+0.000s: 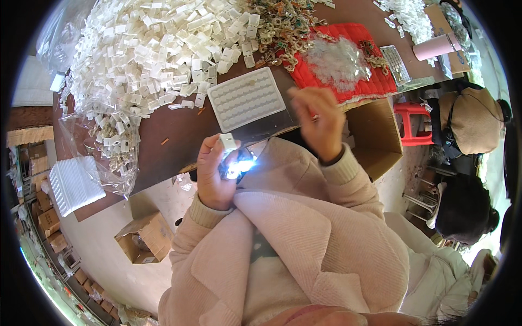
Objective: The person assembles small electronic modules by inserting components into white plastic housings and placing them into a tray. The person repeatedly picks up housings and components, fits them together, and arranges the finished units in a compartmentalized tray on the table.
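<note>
My left hand is closed round a small white plastic box, held upright at the table's near edge. Just below the box, a bright bluish-white light glares beside the fingers and hides detail there. My right hand is raised to the right, blurred at the fingertips, its fingers bent together. Whatever they may pinch is too small to make out. Between and beyond the hands lies a white moulded tray with rows of hollows.
A big heap of white plastic boxes covers the table's left. Tangled cords lie beside a red cloth bearing clear plastic pieces. Stacked white trays stand at the left corner. An open carton is below right; people sit beyond.
</note>
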Motion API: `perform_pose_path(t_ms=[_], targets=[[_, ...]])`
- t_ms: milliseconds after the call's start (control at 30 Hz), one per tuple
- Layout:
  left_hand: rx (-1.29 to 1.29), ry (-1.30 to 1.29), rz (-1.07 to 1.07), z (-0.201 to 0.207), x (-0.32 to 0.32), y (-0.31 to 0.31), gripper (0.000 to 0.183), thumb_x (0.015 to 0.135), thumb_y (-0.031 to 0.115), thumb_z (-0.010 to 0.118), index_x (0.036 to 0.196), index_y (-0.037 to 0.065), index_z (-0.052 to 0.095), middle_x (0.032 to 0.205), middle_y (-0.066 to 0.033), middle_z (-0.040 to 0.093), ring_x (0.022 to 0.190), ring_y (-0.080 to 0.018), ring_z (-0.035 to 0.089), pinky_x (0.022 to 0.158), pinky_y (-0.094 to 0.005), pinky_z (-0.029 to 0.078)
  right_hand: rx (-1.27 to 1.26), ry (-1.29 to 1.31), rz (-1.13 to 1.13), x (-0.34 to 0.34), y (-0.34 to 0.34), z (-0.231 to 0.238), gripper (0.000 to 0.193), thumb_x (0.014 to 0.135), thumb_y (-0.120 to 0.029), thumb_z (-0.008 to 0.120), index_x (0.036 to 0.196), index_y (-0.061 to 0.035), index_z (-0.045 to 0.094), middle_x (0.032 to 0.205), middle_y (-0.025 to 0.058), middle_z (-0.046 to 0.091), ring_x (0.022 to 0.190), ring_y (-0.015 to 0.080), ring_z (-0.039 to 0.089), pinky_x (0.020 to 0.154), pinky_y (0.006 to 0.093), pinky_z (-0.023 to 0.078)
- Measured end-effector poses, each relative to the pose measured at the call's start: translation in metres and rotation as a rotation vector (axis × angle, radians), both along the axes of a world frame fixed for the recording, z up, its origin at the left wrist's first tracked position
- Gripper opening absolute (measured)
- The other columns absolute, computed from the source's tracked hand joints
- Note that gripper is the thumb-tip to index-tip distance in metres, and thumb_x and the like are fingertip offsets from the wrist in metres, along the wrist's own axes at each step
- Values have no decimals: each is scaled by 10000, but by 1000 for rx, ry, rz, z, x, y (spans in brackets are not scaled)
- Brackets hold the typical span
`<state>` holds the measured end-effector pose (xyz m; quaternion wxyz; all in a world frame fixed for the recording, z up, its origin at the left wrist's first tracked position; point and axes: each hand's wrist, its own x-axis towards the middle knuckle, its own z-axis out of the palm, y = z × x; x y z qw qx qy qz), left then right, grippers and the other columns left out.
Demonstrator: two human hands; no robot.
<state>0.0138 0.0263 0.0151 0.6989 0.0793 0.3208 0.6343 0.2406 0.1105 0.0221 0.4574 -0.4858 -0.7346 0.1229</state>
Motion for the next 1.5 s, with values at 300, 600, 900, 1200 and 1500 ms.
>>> perform_pose_path(t_ms=[300,600,900,1200,1500], targets=[[8,22,-18,-1,1,3,155,954,152,669,1068,53,634,948,-125,698,668,-81,485,576,-195,403,10,-336,-246,51,7,-28,221,828,-66,717,1048,-50,729,953,101,639,877,304,599,752,406,494],[33,-5,-43,-5,-1,1,140,962,120,645,1079,44,633,952,-114,699,688,-80,529,640,-205,461,1,-279,-294,51,22,-32,70,900,-56,668,970,-51,673,867,116,677,768,287,657,689,366,526],[15,-16,-5,-6,-3,0,175,958,134,664,1095,34,622,962,-115,696,671,-91,500,623,-230,443,-258,90,-182,60,33,-9,119,939,-1,600,1039,-5,664,821,86,670,700,145,641,638,283,501],[71,-48,-53,-4,-5,-1,189,963,115,647,1138,58,601,1000,-104,691,798,-128,637,686,-248,540,-351,270,-12,28,25,17,209,924,77,567,1083,-8,673,916,75,684,750,117,660,663,249,510],[63,52,-64,9,-3,-1,212,940,129,693,1116,24,637,937,-48,687,789,-78,625,704,-211,518,49,59,580,-64,-19,36,333,810,101,653,1132,30,609,877,160,645,698,311,637,633,350,533]])
